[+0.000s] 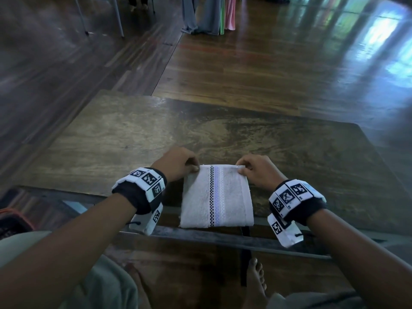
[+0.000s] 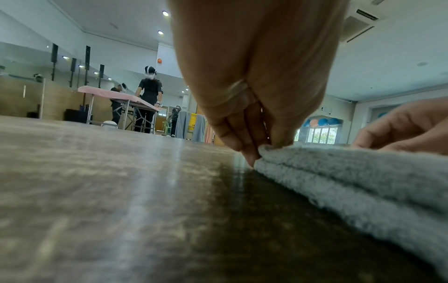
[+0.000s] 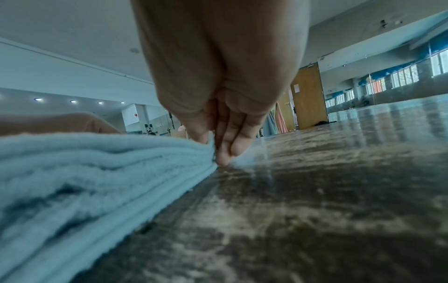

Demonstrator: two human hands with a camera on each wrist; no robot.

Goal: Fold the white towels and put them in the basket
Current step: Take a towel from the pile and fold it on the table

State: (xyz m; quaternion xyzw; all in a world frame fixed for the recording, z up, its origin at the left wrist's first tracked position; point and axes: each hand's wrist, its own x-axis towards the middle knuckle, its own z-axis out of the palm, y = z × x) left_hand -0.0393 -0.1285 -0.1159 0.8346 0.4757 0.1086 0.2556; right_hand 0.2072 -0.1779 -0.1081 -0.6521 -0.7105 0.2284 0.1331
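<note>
A white towel with a checkered stripe lies folded in several layers at the near edge of the wooden table. My left hand pinches its far left corner, thumb on top and fingers at the edge, as the left wrist view shows on the towel under the left hand. My right hand pinches the far right corner. The right wrist view shows the same pinch by the right hand on the towel. A dark basket with an orange rim peeks in at the left edge, below the table.
The table's near edge is a metal rail, with my bare foot on the floor beneath. Hanging cloths stand far ahead on the wooden floor. In the left wrist view, people work at another table far off.
</note>
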